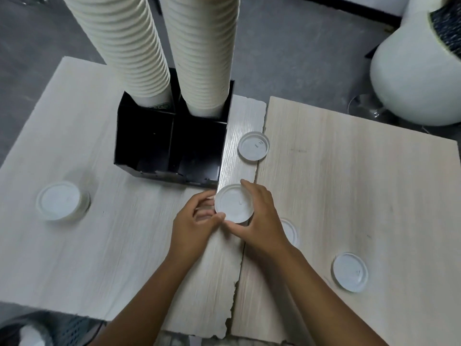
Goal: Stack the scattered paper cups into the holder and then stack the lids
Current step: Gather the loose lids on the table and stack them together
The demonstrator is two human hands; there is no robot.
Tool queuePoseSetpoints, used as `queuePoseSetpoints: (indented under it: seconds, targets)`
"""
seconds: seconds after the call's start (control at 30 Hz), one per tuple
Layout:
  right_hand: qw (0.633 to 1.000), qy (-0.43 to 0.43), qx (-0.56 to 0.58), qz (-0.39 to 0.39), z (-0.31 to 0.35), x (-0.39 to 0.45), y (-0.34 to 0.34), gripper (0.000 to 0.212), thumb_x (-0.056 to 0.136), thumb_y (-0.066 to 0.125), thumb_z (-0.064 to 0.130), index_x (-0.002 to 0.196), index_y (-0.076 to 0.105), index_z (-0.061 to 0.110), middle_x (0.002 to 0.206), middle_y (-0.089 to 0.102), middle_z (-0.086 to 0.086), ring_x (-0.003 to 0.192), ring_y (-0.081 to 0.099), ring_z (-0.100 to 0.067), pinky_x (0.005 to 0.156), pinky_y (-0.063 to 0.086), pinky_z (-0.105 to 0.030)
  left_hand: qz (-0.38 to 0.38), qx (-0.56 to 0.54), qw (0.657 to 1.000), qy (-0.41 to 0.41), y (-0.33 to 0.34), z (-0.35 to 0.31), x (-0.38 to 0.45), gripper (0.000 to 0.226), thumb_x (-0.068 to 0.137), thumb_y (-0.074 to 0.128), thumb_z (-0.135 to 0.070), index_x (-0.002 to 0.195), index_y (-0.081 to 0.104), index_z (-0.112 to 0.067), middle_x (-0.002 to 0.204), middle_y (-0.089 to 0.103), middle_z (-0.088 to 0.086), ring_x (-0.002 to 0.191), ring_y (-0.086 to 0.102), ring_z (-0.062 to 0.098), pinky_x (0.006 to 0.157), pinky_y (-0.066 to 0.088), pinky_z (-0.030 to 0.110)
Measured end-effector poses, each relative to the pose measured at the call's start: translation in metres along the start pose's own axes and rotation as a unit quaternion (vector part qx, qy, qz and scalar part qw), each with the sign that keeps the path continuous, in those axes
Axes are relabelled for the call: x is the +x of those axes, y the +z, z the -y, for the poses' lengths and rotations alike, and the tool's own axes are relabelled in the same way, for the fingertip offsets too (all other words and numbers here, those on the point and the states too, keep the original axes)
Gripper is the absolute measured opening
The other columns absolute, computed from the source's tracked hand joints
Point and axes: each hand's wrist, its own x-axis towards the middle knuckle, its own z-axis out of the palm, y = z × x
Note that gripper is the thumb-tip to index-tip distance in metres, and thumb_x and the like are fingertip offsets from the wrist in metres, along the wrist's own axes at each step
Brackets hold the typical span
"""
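Both hands hold one white lid [233, 204] just in front of the black holder [172, 146]. My left hand [197, 221] pinches its left edge with thumb and fingers. My right hand [259, 221] curls round its right side from above. Two tall stacks of paper cups [199, 53] rise from the holder's back compartments; its front compartments hold nothing. More white lids lie on the table: one [253, 145] right of the holder, one [289, 231] partly hidden under my right wrist, one [349, 272] at the right front. A short pile of lids [61, 201] sits at the left.
Two pale wooden tabletops [349, 183] meet along a chipped seam in the middle. A large white rounded chair [411, 78] stands on the grey floor at the back right. A dark shoe [37, 330] shows at the lower left.
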Motion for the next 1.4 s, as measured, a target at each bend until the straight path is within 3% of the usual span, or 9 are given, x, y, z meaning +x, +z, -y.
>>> queuePoseSetpoints:
  seconds: [0.13,0.27,0.5,0.6,0.73,0.9,1.03,1.2,1.4]
  targets:
    - [1.0,-0.01,0.018,0.007,0.025,-0.027,0.018,0.095,0.076,0.09,0.045,0.15,0.03,0.038,0.145,0.038,0.025,0.139,0.036,0.002,0.112,0.031,-0.009,0.018,-0.007,1.0,-0.002,-0.038,0.003,-0.021,0.051,0.084,0.083,-0.01,0.124,0.068,-0.038,0.112,0.071,-0.014,0.098,0.069,-0.002,0.08,0.054,0.009]
    - [0.999,-0.032,0.028,0.028,0.065,-0.036,0.048,0.093,0.075,0.09,0.04,0.152,0.038,0.025,0.149,0.04,0.01,0.141,0.036,-0.002,0.115,0.032,-0.014,0.016,-0.028,0.999,-0.011,-0.093,0.007,-0.035,0.051,0.084,0.083,-0.008,0.121,0.069,-0.04,0.105,0.074,-0.021,0.097,0.071,-0.001,0.08,0.054,0.009]
    - [0.996,-0.069,0.043,0.033,0.153,-0.022,0.109,0.094,0.071,0.093,0.044,0.15,0.045,0.03,0.142,0.044,0.013,0.134,0.043,-0.001,0.106,0.041,-0.014,0.005,-0.046,0.999,0.003,-0.212,0.0,-0.045,0.053,0.081,0.083,-0.001,0.119,0.073,-0.036,0.107,0.077,-0.018,0.096,0.073,0.003,0.08,0.055,0.011]
    - [0.995,-0.083,0.052,0.034,0.194,-0.011,0.14,0.093,0.07,0.095,0.041,0.148,0.046,0.029,0.141,0.044,0.016,0.132,0.045,0.002,0.102,0.038,-0.009,-0.023,-0.033,0.999,0.025,-0.261,-0.002,-0.047,0.052,0.08,0.085,-0.003,0.119,0.073,-0.036,0.108,0.076,-0.023,0.099,0.071,-0.001,0.079,0.053,0.008]
    - [0.994,-0.088,0.063,0.035,0.232,0.013,0.19,0.092,0.071,0.094,0.04,0.149,0.048,0.024,0.139,0.044,0.017,0.129,0.046,0.002,0.102,0.039,-0.009,-0.088,-0.043,0.994,0.043,-0.312,0.009,-0.035,0.046,0.08,0.085,0.0,0.117,0.075,-0.026,0.112,0.075,-0.011,0.096,0.073,0.002,0.077,0.054,0.008]
    - [0.996,-0.069,0.05,0.022,0.236,0.048,0.24,0.089,0.071,0.094,0.035,0.146,0.051,0.019,0.136,0.046,0.009,0.123,0.048,0.003,0.098,0.041,-0.008,-0.118,-0.006,0.992,0.045,-0.337,0.037,0.003,0.04,0.083,0.084,-0.005,0.119,0.075,-0.021,0.112,0.074,-0.005,0.092,0.07,-0.002,0.076,0.051,0.005]
    - [0.998,-0.05,0.009,0.025,0.226,0.06,0.266,0.088,0.071,0.092,0.046,0.145,0.048,0.027,0.138,0.044,0.012,0.13,0.04,-0.013,0.105,0.041,-0.025,-0.122,0.039,0.991,0.044,-0.34,0.061,0.023,0.043,0.083,0.085,-0.011,0.124,0.073,-0.019,0.118,0.07,-0.001,0.096,0.066,0.008,0.078,0.047,0.002]
    - [0.999,-0.045,0.009,0.03,0.218,0.059,0.269,0.084,0.071,0.091,0.051,0.141,0.049,0.031,0.136,0.042,0.015,0.13,0.044,-0.011,0.108,0.047,-0.035,-0.076,0.011,0.997,0.023,-0.345,0.073,0.032,0.05,0.084,0.084,-0.011,0.13,0.069,-0.027,0.124,0.069,-0.011,0.109,0.066,0.005,0.079,0.05,0.004]
    - [0.998,-0.058,0.002,0.017,0.218,0.051,0.263,0.073,0.067,0.093,0.051,0.125,0.052,0.033,0.123,0.048,0.015,0.118,0.055,-0.012,0.096,0.053,-0.035,-0.034,0.018,0.999,0.012,-0.346,0.079,0.03,0.047,0.088,0.081,-0.015,0.131,0.068,-0.027,0.124,0.071,-0.011,0.111,0.066,0.005,0.08,0.049,0.004]
